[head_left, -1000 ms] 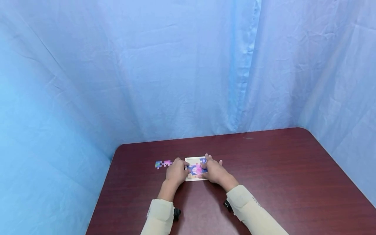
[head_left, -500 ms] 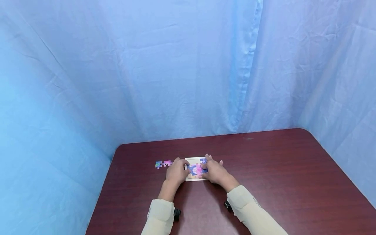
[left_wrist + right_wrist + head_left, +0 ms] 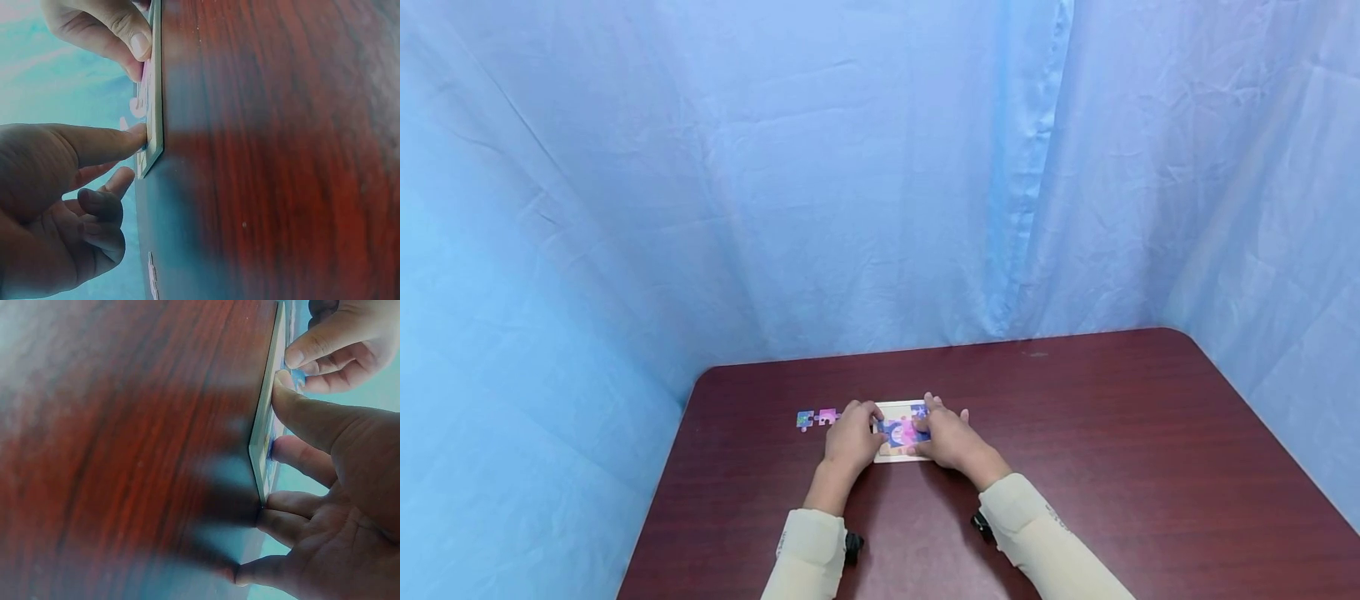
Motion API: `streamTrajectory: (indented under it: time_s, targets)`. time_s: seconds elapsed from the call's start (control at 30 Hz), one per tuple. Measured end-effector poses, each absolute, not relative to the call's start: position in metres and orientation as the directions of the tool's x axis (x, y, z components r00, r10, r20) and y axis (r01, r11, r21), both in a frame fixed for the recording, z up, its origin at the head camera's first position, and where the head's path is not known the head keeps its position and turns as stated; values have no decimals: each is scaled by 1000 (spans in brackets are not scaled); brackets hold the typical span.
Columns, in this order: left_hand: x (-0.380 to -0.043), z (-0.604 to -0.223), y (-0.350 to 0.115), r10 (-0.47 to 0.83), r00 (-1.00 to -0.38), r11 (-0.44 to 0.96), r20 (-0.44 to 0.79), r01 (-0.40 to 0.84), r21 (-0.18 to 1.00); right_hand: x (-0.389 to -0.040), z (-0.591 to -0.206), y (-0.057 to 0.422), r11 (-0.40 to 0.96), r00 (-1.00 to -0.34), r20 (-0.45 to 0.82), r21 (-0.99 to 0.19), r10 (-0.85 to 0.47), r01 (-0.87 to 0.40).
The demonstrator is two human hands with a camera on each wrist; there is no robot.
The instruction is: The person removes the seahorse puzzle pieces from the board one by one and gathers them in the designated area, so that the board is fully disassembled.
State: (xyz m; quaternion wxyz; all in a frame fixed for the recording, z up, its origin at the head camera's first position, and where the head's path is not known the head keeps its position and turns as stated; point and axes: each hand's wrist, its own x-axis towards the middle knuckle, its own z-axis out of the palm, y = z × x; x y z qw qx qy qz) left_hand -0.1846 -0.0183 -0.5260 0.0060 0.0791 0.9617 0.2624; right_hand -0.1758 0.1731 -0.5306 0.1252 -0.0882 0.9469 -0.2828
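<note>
The puzzle tray (image 3: 895, 458) lies flat on the bench (image 3: 1097, 425), with both hands working over it; the left hand (image 3: 850, 437) comes in over the tray's left edge, thumb and forefinger seeming to pinch a blue piece (image 3: 883, 427) just inside the rim, the remaining fingers bent loosely outside; the right hand (image 3: 951, 437) spans the tray's right side with its fingers spread, the thumb on the near rim, the forefinger down on the picture, the others reaching past the right edge. I take the step in hand to be seating that blue piece while the right hand steadies the rest; cream backing shows at the tray's far left, so the picture looks incomplete.

Two loose pieces lie left of the tray, a pink piece (image 3: 827, 413) nearer and a green-and-blue piece (image 3: 803, 419) beyond it; to my eye the next move calls for lining up the knobs and pressing level, without lifting the neighbours. The raised rim leaves the left fingers little slack; the bench stretches widely to the tray's right, and its far edge, with the curtain (image 3: 880, 208) behind, sits well apart from the tray.
</note>
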Motion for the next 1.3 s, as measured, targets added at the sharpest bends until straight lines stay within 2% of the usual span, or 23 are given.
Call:
streamTrajectory:
  time_s: [0.53,0.87,1.3]
  targets:
    - [-182,-526,-20,165,-986,824,15,146,547,-174,-529,174,834,-950,-194,-543,-245,-104]
    - [-179,-523,-22,183,-983,843,21,168,511,-174,-529,173,831,-950,-184,-544,-253,-116]
    - [-182,-523,-33,141,-990,800,28,130,586,-173,-529,173,829,-951,-173,-546,-257,-124]
